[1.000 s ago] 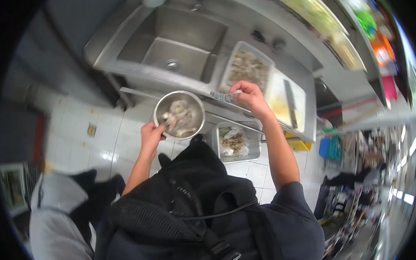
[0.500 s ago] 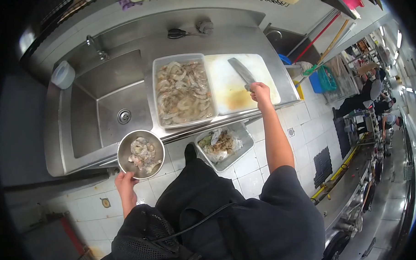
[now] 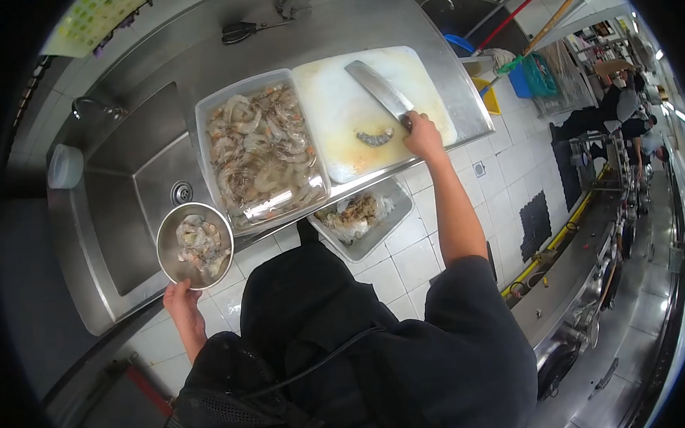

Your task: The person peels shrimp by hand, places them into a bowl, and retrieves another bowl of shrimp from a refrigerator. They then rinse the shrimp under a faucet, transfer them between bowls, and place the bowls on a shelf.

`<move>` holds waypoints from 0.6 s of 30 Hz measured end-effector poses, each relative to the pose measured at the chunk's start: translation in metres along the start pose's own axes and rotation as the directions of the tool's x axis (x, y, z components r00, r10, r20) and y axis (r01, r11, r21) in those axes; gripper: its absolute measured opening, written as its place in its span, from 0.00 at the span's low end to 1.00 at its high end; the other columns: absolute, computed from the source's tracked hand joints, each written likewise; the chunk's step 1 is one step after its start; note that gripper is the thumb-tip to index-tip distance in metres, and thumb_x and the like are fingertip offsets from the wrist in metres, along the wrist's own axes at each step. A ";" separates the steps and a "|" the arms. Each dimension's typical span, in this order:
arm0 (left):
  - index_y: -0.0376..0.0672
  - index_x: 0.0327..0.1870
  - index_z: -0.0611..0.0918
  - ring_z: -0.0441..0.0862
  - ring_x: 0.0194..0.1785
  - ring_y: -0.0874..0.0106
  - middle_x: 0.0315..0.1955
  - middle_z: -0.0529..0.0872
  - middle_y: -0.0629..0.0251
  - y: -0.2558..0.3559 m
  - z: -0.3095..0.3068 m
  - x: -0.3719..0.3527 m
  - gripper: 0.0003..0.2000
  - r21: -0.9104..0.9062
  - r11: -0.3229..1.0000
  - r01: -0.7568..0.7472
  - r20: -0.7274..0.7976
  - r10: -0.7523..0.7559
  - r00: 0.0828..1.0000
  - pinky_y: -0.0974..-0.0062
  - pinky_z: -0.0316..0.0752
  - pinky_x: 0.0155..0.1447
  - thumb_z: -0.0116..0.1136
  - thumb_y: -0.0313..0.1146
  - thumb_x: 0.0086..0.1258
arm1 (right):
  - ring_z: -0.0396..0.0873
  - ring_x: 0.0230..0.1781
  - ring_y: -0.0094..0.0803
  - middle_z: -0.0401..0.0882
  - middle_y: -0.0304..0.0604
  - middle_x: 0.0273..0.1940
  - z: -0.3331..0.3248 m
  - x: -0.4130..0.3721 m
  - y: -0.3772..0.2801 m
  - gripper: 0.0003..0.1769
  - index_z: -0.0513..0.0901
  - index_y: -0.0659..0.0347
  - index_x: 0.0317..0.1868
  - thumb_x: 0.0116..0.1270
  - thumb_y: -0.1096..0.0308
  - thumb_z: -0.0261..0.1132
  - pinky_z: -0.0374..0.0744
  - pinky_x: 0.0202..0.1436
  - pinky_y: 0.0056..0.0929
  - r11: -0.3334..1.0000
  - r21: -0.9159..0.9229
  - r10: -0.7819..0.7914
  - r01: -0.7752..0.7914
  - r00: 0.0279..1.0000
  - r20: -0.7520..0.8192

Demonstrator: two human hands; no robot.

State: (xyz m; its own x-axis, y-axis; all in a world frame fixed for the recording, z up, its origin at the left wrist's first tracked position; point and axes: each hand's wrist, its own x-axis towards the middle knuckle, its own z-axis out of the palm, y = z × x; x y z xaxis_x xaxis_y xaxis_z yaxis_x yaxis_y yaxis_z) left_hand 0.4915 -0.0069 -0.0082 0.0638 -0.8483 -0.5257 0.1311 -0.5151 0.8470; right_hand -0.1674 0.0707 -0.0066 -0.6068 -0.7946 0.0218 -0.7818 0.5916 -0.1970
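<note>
My left hand (image 3: 178, 301) grips the rim of a round metal bowl (image 3: 169, 254) of peeled shrimp, held out over the floor by the sink's front edge. My right hand (image 3: 423, 136) is closed on the handle of a cleaver (image 3: 379, 88) whose blade lies on the white cutting board (image 3: 339, 131). One shrimp (image 3: 374, 138) lies on the board just left of that hand. A clear rectangular tub (image 3: 206, 143) full of raw shrimp sits on the steel counter left of the board.
A steel sink (image 3: 142, 191) with a drain lies left of the tub. A metal tray of shrimp shells (image 3: 358, 217) sits below the counter edge. Scissors (image 3: 242, 30) lie at the counter's back. Other people stand at far right (image 3: 618, 110) by more steel equipment.
The view has swung right along the counter. My right hand went from the tub's edge to the cleaver handle, and a shrimp now lies on the board. My left hand keeps the bowl.
</note>
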 end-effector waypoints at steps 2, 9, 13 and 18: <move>0.39 0.46 0.84 0.83 0.33 0.78 0.37 0.89 0.67 0.010 0.006 0.004 0.09 -0.019 1.000 0.004 0.008 -0.004 1.000 0.80 0.76 0.36 0.63 0.27 0.65 | 0.83 0.49 0.58 0.83 0.59 0.50 -0.002 0.003 -0.004 0.27 0.78 0.56 0.61 0.58 0.71 0.66 0.80 0.56 0.51 0.999 -0.024 0.030 -0.029 0.999 0.012; 0.41 0.44 0.82 0.83 0.35 0.76 0.37 0.88 0.67 0.031 0.001 0.037 0.07 -0.093 0.996 -0.002 0.096 0.011 0.995 0.77 0.76 0.38 0.62 0.26 0.65 | 0.82 0.43 0.67 0.84 0.66 0.38 -0.028 -0.070 -0.033 0.16 0.71 0.64 0.52 0.69 0.67 0.63 0.78 0.45 0.58 0.911 0.401 0.116 -0.092 0.993 -0.036; 0.41 0.42 0.82 0.82 0.32 0.76 0.34 0.87 0.67 0.031 0.006 0.053 0.06 -0.108 0.994 -0.024 0.067 0.032 0.997 0.78 0.76 0.36 0.62 0.26 0.65 | 0.80 0.41 0.70 0.84 0.68 0.37 -0.037 -0.164 -0.092 0.13 0.70 0.65 0.50 0.74 0.66 0.61 0.76 0.43 0.63 0.892 0.423 0.186 -0.161 0.982 -0.020; 0.42 0.41 0.82 0.81 0.31 0.77 0.32 0.86 0.68 0.037 0.009 0.072 0.05 -0.117 0.993 -0.020 0.093 0.031 0.995 0.79 0.76 0.33 0.63 0.26 0.66 | 0.81 0.40 0.70 0.83 0.68 0.37 -0.023 -0.184 -0.104 0.14 0.70 0.65 0.51 0.74 0.65 0.60 0.77 0.43 0.63 0.946 0.274 0.171 -0.171 0.985 0.025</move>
State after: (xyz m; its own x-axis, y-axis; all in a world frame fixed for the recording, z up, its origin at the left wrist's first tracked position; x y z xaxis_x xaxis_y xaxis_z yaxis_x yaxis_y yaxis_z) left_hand 0.4920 -0.0884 -0.0143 -0.0242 -0.8717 -0.4895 0.2445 -0.4799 0.8426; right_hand 0.0225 0.1586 0.0328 -0.7279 -0.6847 -0.0365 -0.5964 0.6586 -0.4589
